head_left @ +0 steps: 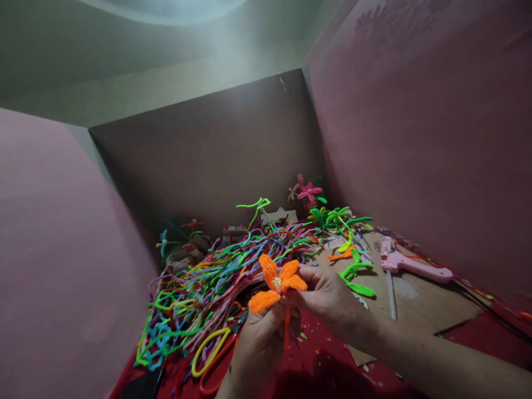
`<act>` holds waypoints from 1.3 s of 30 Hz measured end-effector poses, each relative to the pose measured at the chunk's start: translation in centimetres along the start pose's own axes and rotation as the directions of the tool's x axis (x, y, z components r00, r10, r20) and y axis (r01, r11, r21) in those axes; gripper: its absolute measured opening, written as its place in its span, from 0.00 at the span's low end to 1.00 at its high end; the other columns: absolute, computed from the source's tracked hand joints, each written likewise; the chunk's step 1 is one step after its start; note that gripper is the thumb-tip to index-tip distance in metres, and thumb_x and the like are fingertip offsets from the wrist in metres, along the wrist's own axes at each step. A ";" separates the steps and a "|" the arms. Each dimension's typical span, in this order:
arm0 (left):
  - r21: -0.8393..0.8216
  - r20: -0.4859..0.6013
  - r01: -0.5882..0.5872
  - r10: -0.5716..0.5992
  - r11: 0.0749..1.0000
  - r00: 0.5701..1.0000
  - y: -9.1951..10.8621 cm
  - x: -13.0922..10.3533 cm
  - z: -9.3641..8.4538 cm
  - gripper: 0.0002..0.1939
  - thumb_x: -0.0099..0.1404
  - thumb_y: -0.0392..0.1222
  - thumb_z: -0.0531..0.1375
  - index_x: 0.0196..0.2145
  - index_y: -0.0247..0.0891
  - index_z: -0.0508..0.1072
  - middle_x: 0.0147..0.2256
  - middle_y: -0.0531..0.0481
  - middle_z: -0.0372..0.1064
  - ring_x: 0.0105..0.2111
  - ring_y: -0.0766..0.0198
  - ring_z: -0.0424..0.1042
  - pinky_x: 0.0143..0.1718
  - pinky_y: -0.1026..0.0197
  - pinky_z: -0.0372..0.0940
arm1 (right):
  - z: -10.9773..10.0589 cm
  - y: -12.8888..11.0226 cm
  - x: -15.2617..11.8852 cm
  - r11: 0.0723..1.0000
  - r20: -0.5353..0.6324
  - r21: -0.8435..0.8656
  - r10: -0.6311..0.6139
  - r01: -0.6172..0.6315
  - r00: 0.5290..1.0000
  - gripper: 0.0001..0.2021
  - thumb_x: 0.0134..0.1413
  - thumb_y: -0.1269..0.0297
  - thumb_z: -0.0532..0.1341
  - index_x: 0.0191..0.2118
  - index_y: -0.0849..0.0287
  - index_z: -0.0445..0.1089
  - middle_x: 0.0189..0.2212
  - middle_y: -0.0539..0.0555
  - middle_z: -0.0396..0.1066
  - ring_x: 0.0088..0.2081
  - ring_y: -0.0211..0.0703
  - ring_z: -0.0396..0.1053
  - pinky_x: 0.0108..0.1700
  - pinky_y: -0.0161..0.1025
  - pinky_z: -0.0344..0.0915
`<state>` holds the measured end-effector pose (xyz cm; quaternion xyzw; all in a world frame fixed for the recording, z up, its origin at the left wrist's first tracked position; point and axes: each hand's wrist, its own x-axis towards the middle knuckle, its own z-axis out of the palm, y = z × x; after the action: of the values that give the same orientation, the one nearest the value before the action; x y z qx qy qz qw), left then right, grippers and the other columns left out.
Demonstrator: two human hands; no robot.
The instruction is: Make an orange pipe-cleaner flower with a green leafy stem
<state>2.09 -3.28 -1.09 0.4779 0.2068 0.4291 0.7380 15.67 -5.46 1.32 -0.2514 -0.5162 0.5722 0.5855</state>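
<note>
An orange fuzzy flower (268,300) with several petals and a pale beaded centre is held up in the middle of the view. My left hand (266,332) is closed on it from below, around the base where an orange stem hangs down. From the right, my right hand (322,291) pinches the flower near its right petals, thumb and finger together. Scissors (210,350) with yellow and orange handles lie just left of my left hand, their blades partly hidden. Behind the flower spreads a large heap of coloured pipe cleaners (224,271).
A pink glue gun (415,266) with a glue stick and black cable lies on cardboard (444,305) at the right. Green leaf pieces (357,277) are beside it. A pink flower (308,192) stands at the back; a dark flat object (143,383) lies at lower left.
</note>
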 end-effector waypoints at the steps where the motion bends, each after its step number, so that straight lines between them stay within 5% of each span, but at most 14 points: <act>1: 0.008 0.003 0.002 -0.002 1.000 1.000 0.1 0.0 0.1 0.11 0.54 0.45 0.64 0.26 0.32 0.75 0.20 0.52 0.64 0.20 0.72 0.60 0.22 0.68 0.54 | -0.1 -0.1 -0.1 0.997 -0.013 -0.064 -0.044 0.043 0.999 0.13 0.44 0.57 0.65 0.26 0.62 0.66 0.21 0.48 0.64 0.19 0.33 0.63 0.20 0.32 0.62; 5: 0.019 -0.006 0.000 0.000 1.000 1.000 0.3 0.0 0.6 0.13 0.53 0.47 0.64 0.24 0.32 0.75 0.18 0.52 0.62 0.20 0.72 0.59 0.22 0.68 0.53 | -0.5 -0.2 -0.4 0.900 -0.053 -0.358 -0.284 0.248 0.957 0.12 0.48 0.64 0.64 0.20 0.63 0.65 0.23 0.48 0.60 0.26 0.32 0.60 0.28 0.31 0.61; 11: -0.005 -0.033 0.001 -0.001 1.000 0.999 0.1 0.3 0.7 0.12 0.52 0.47 0.65 0.25 0.33 0.75 0.19 0.52 0.64 0.20 0.71 0.59 0.22 0.67 0.54 | -0.4 0.2 -0.7 0.785 0.023 -0.463 -0.453 0.411 0.891 0.05 0.52 0.73 0.59 0.27 0.61 0.70 0.29 0.51 0.65 0.32 0.35 0.64 0.34 0.33 0.64; 18: 0.000 -0.024 -0.019 0.019 1.000 1.000 -0.2 0.1 0.5 0.13 0.53 0.47 0.64 0.23 0.32 0.74 0.20 0.52 0.64 0.21 0.70 0.60 0.24 0.67 0.55 | -0.6 0.3 -0.6 0.723 0.064 -0.513 -0.505 0.462 0.861 0.06 0.52 0.74 0.58 0.28 0.62 0.71 0.29 0.52 0.65 0.33 0.37 0.65 0.35 0.34 0.65; 25: -0.005 -0.124 -0.067 0.066 0.998 0.990 -0.4 0.3 0.7 0.12 0.49 0.46 0.67 0.26 0.34 0.74 0.22 0.53 0.65 0.23 0.71 0.60 0.27 0.67 0.56 | -0.4 0.7 -0.3 0.720 -0.088 -0.611 -0.476 0.330 0.875 0.05 0.51 0.67 0.60 0.26 0.60 0.67 0.24 0.49 0.63 0.27 0.35 0.61 0.30 0.33 0.61; 32: 0.373 -0.191 -0.128 0.211 0.919 0.959 -1.1 0.0 -0.6 0.13 0.56 0.48 0.61 0.32 0.35 0.75 0.25 0.50 0.67 0.25 0.67 0.60 0.29 0.65 0.58 | 0.3 1.0 -1.2 0.650 -0.033 -0.628 -0.572 0.429 0.819 0.06 0.54 0.72 0.58 0.27 0.60 0.67 0.25 0.49 0.61 0.29 0.35 0.61 0.32 0.33 0.59; 39: 0.330 -0.202 -0.104 0.177 0.938 0.963 -0.7 -0.2 -0.6 0.14 0.53 0.49 0.64 0.31 0.35 0.76 0.24 0.50 0.69 0.26 0.64 0.65 0.31 0.63 0.60 | 0.3 0.3 -1.4 0.729 -0.030 -0.575 -0.473 0.372 0.881 0.10 0.55 0.70 0.56 0.25 0.60 0.70 0.25 0.50 0.59 0.29 0.35 0.60 0.30 0.34 0.59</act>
<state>1.83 -3.23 -2.02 0.5512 0.3217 0.4944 0.5901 15.51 -6.75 0.69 -0.3341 -0.6493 0.2250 0.6452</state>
